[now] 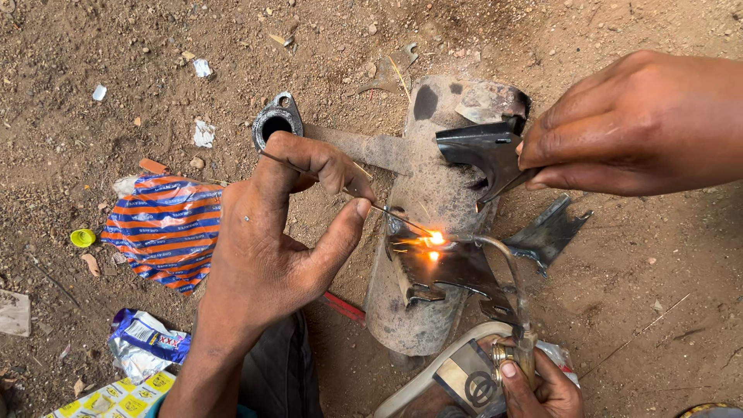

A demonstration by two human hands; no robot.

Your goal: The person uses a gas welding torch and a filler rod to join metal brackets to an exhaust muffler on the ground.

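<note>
Head view looks down at my left hand, thumb and forefinger pinched on a thin metal filler rod that slants right and down to the glowing orange spot on a dark bent steel bracket. My right hand, nearer me, is closed around the brass torch. The bracket rests on a rusty grey cylindrical muffler; another person's hand steadies a second black plate beyond.

I work outdoors in daylight on bare brown dirt strewn with pebbles, an orange-and-blue striped wrapper, a yellow bottle cap and paper scraps.
</note>
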